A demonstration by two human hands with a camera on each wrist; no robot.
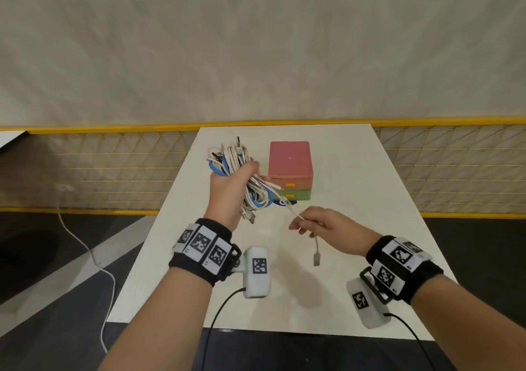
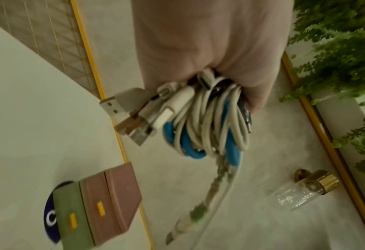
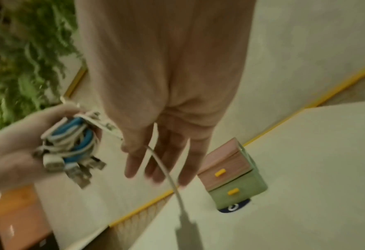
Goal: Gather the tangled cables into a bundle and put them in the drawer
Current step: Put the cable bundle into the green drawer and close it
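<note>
- Two hands are raised above the white surface (image 1: 355, 171) in the head view. The left hand (image 1: 230, 191) is fisted round the cable bundle (image 1: 236, 160), white and blue loops sticking out above the fist and plugs hanging below it. The right hand (image 1: 327, 225) pinches one loose white cable (image 1: 293, 214) between thumb and fingertip, its other fingers relaxed; this strand runs up to the bundle, and its plug end (image 1: 316, 258) dangles below the hand, clear of the surface.
- The drawer unit (image 1: 290, 171), pink over green with both yellow-handled drawers closed, stands toward the far edge of the surface, just right of the bundle. Bare surface lies between it and the near edge, and to its right. A yellow-railed mesh fence (image 1: 113, 168) runs behind the far edge.
- Left wrist view: the fingers curl tightly over the bundle (image 2: 209, 121), USB plugs (image 2: 130, 116) fanning out to the left. The drawer unit (image 2: 100, 206) sits on a dark round sticker (image 2: 50, 218), near the surface's edge.
- Right wrist view: the fingers (image 3: 132, 162) point down, mostly straight, the white cable (image 3: 166, 172) passing between them to its blurred plug. The other hand with the bundle (image 3: 70, 145) is at left, apart from this one. The drawer unit (image 3: 230, 172) stands close to the yellow-trimmed edge.
</note>
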